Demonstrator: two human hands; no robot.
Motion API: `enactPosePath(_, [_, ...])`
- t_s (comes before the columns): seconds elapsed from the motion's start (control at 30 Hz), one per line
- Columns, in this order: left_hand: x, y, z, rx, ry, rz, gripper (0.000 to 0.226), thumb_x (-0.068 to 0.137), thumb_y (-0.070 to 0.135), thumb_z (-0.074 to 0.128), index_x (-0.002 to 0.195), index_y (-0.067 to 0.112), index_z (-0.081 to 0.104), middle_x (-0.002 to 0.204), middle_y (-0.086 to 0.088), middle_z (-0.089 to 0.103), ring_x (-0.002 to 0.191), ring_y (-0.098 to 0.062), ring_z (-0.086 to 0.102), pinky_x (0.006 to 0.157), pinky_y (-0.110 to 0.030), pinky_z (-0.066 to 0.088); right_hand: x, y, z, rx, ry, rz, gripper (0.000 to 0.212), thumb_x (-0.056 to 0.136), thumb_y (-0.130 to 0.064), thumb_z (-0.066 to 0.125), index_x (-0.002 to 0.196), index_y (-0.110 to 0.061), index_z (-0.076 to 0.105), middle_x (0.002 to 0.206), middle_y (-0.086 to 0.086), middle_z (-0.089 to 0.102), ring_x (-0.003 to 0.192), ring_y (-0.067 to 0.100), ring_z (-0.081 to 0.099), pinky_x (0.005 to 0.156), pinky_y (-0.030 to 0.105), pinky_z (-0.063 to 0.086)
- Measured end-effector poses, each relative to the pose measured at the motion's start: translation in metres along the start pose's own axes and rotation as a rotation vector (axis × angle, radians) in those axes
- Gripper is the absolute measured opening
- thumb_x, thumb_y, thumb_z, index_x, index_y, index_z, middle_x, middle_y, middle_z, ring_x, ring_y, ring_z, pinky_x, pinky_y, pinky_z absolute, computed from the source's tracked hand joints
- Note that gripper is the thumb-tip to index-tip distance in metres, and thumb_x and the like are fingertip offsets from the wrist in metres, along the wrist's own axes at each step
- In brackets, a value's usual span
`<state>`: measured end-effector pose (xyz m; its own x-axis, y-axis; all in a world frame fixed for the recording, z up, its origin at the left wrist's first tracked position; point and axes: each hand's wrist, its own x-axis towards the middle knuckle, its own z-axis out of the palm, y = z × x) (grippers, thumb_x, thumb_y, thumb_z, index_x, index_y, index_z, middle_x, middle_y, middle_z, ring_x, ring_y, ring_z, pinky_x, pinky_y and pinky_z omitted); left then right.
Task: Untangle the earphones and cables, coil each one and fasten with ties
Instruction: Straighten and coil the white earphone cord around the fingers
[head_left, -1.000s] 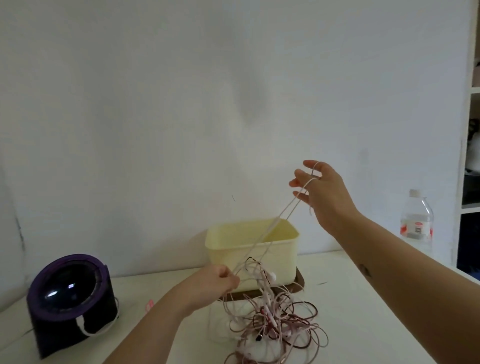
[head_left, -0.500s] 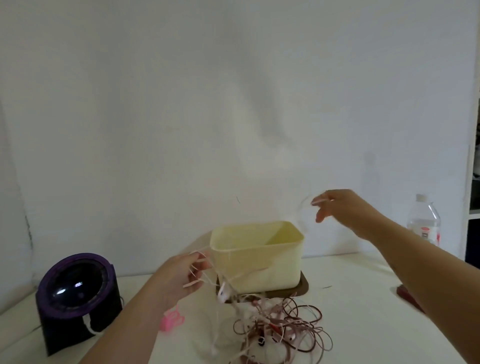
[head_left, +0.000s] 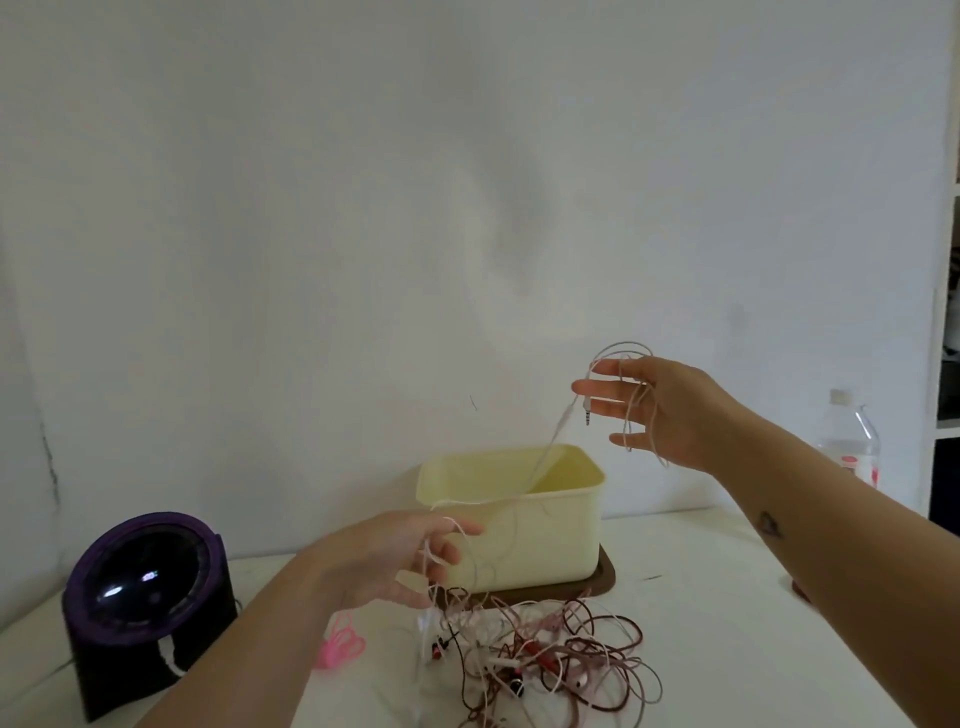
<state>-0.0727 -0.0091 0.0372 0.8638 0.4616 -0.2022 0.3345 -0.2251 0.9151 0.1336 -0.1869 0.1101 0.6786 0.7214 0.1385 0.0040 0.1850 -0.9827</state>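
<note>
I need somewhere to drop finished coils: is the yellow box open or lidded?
Open. The yellow box has no lid on top, and its inner wall shows.

Your right hand (head_left: 670, 410) is up in the air, fingers spread straight, with loops of a thin white earphone cable (head_left: 565, 420) draped round them and its metal jack plug (head_left: 587, 417) dangling beside them. The cable slopes down over the pale yellow plastic box (head_left: 545, 540) to your left hand (head_left: 395, 558), where it lies across loose fingers. Below, a tangle of pink and brown cables (head_left: 545, 654) sprawls on the white tabletop (head_left: 727, 649), with pink ties (head_left: 337, 644) just left of it.
</note>
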Motion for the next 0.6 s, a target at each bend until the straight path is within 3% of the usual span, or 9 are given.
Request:
enactPosePath(0.17, [0.002,0.032,0.015,-0.039,-0.156,0.084,0.032,0.093,0.027,0.044,0.118,0.024,0.064,0.098,-0.004,0.053,0.087,-0.02,0.052,0.081,-0.038,0.053,-0.004,-0.009,0.005,0.081,-0.003,-0.068,0.025,0.096,-0.022,0.043,0.113,-0.018,0.061,0.101,0.008,0.074,0.107,0.025,0.063,0.097,0.047,0.042])
enactPosePath(0.23, [0.004,0.046,0.022,0.234,-0.132,0.041,0.036,0.095,0.033,0.041,0.128,0.029,0.055,0.113,-0.003,0.049,0.093,-0.018,0.051,0.086,-0.036,0.052,-0.006,-0.017,0.007,0.13,-0.013,-0.103,0.025,0.097,-0.021,0.042,0.113,-0.016,0.061,0.102,0.01,0.073,0.106,0.028,0.064,0.096,0.049,0.045])
enactPosePath(0.33, [0.014,0.063,0.027,0.75,-0.024,0.042,0.047,0.096,0.046,0.038,0.14,0.031,0.04,0.146,0.0,0.035,0.126,-0.02,0.04,0.104,-0.034,0.036,-0.009,-0.029,0.012,0.201,-0.068,-0.145,0.026,0.097,-0.019,0.042,0.114,-0.013,0.061,0.104,0.012,0.072,0.107,0.032,0.064,0.095,0.051,0.048])
enactPosePath(0.43, [0.026,0.074,0.033,0.768,0.109,0.158,0.074,0.082,0.063,0.054,0.145,0.032,0.028,0.15,0.0,0.029,0.133,-0.022,0.036,0.11,-0.04,0.031,-0.012,-0.042,0.021,0.254,-0.141,-0.171,0.028,0.097,-0.018,0.041,0.115,-0.01,0.06,0.106,0.015,0.071,0.106,0.034,0.065,0.092,0.051,0.05])
enactPosePath(0.5, [0.03,0.077,0.043,0.632,0.14,0.255,0.076,0.082,0.057,0.059,0.144,0.029,0.025,0.142,0.003,0.038,0.121,-0.016,0.047,0.097,-0.029,0.039,-0.015,-0.049,0.029,0.306,-0.187,-0.19,0.027,0.096,-0.016,0.041,0.112,-0.008,0.06,0.108,0.017,0.07,0.105,0.036,0.065,0.089,0.051,0.052])
enactPosePath(0.6, [0.044,0.072,0.05,0.47,0.336,0.426,0.037,0.09,0.034,0.057,0.12,0.022,0.039,0.112,0.004,0.056,0.08,-0.007,0.056,0.06,-0.015,0.042,-0.02,-0.06,0.037,0.45,-0.207,-0.248,0.022,0.095,-0.012,0.04,0.102,-0.005,0.06,0.106,0.019,0.07,0.105,0.037,0.065,0.085,0.052,0.053])
